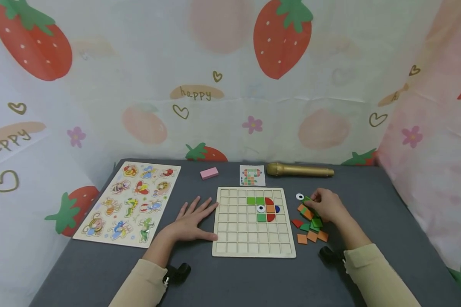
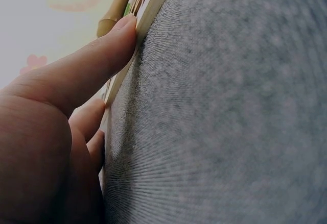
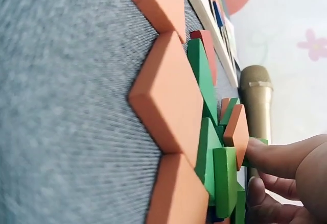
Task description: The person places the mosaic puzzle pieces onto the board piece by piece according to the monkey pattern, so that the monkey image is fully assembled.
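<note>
My left hand (image 1: 187, 224) lies with fingers spread at the left edge of a pale wooden grid board (image 1: 238, 230), its thumb and fingertips touching that edge. Several tiles sit in the board's upper right cells: green squares (image 1: 251, 200), red curved pieces (image 1: 270, 218), an orange square (image 1: 270, 208), a blue piece (image 1: 277, 209) and a white eye tile (image 1: 260, 209). Right of the board, my right hand (image 1: 327, 205) pinches a green tile (image 3: 263, 142) over a loose pile. Orange squares (image 3: 168, 96), green tiles (image 3: 225, 180) and a red piece (image 1: 297, 223) make up that pile.
A loose eye tile (image 1: 299, 196) lies above the pile. At the back are a pink block (image 1: 209, 173), a small pattern card (image 1: 252, 175) and a gold microphone (image 1: 301, 170). An insect puzzle board (image 1: 130, 204) lies at left. A strawberry-print curtain (image 1: 223, 123) stands behind the grey table.
</note>
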### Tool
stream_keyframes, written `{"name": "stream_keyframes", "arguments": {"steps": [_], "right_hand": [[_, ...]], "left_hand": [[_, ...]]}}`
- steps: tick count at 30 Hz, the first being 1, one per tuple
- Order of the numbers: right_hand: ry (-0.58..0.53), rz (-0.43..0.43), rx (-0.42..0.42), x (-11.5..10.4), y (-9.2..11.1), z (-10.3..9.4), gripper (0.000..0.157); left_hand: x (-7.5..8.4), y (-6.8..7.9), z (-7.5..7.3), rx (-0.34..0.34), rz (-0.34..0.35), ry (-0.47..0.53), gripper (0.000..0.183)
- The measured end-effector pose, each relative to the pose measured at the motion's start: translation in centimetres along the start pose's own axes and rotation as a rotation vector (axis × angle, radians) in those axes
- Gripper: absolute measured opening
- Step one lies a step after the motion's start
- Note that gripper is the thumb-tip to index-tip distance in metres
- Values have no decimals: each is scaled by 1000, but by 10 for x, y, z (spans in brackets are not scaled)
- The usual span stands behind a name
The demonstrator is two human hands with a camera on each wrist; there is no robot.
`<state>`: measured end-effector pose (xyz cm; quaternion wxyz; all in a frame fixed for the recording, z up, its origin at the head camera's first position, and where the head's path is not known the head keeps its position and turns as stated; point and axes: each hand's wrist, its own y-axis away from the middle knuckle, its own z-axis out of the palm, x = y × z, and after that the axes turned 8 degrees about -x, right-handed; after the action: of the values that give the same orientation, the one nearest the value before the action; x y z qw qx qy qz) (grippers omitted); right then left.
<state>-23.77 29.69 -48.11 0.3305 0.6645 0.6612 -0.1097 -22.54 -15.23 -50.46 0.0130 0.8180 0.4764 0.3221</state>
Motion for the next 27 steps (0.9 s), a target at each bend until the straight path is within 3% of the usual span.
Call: {"name": "stream_keyframes", "arguments": {"steps": [14, 27], "right_hand": [[6, -92, 93, -21, 2, -6, 23], [-17, -145, 115, -51, 0, 8, 27]], "left_hand": [[-2, -1, -2, -6, -8, -5, 104], [-2, 0, 0, -7, -4, -7, 103]]}}
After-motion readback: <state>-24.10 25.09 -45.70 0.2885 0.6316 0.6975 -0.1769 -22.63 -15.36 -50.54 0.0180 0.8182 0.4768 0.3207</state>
